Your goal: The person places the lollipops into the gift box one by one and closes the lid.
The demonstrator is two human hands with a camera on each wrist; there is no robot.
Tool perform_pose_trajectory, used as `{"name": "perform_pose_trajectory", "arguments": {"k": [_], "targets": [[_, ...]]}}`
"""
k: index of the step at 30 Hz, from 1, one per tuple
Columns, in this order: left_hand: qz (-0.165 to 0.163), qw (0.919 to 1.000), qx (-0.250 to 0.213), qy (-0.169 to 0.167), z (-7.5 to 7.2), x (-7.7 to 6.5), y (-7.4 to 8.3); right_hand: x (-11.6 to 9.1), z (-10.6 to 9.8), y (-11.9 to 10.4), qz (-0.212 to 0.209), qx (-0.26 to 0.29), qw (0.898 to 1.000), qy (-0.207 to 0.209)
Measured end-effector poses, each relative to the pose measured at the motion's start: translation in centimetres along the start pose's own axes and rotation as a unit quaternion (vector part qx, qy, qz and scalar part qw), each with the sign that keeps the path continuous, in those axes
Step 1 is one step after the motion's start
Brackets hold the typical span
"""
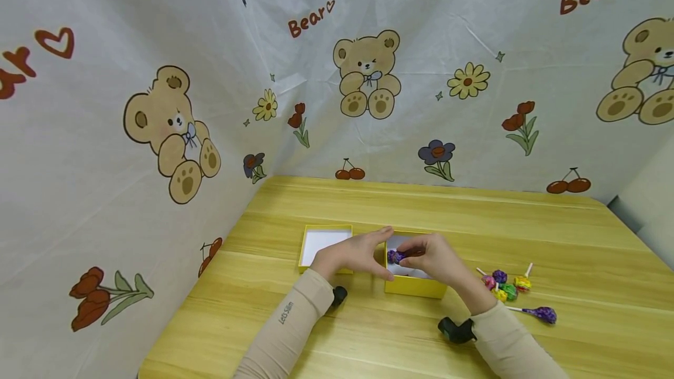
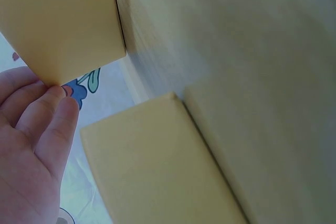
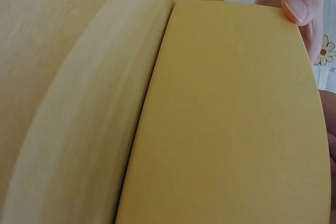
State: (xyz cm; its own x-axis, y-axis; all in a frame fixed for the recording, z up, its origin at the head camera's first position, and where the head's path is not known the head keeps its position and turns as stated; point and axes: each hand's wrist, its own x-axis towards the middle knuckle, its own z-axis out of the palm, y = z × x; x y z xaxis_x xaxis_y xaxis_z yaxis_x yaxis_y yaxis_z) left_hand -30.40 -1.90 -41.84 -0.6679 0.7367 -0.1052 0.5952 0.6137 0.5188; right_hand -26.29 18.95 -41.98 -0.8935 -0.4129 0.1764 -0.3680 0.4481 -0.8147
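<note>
The purple lollipop (image 1: pixel 394 257) is held by the right hand (image 1: pixel 434 256), its head pinched out past the thumb and fingertips, and it is seen in the left part of the opening of the yellow box (image 1: pixel 413 286). From the right hand it lies toward the box's left wall; its long axis cannot be told, since no stick is shown. Whether the box's floor is touched cannot be told either. The right hand is judged the nearer one for this work, as it is placed over the box's right half, while the box's left end is spanned and lightly gripped by the left hand (image 1: pixel 363 253), with the thumb set at the near corner and the fingers at the far one.

One box is counted, and one shallow yellow tray (image 1: pixel 321 238) is placed to the left of the box, partly covered by the left wrist. Six loose lollipops can be counted to the right of the box: one pink lollipop (image 1: pixel 488 281), one green lollipop (image 1: pixel 509 292), two yellow lollipops (image 1: pixel 522 283) and two purple ones. Of these, a lone purple lollipop (image 1: pixel 543 314) is set apart on the near side, its stick pointed toward the box and its head turned away. With the held one, seven lollipops are seen
</note>
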Motion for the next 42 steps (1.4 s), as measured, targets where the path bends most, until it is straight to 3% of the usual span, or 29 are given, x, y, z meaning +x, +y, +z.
{"name": "perform_pose_trajectory", "arguments": {"k": [11, 27, 35, 42], "targets": [[-0.002, 0.9999, -0.014, 0.002, 0.1, 0.0, -0.1, 0.2, 0.9, 0.0, 0.018, -0.026, 0.999, -0.004], [-0.002, 0.9998, -0.018, 0.001, 0.1, -0.1, 0.3, 0.2, 1.3, 0.2, -0.002, -0.073, 0.997, 0.004], [0.000, 0.9998, -0.018, 0.000, 0.3, -0.1, 0.1, 0.0, 1.2, 0.1, -0.003, -0.074, 0.997, 0.005], [-0.004, 1.0000, -0.006, 0.003, 0.2, -0.1, 0.1, -0.2, -0.2, -0.4, 0.023, -0.033, 0.999, -0.012]]}}
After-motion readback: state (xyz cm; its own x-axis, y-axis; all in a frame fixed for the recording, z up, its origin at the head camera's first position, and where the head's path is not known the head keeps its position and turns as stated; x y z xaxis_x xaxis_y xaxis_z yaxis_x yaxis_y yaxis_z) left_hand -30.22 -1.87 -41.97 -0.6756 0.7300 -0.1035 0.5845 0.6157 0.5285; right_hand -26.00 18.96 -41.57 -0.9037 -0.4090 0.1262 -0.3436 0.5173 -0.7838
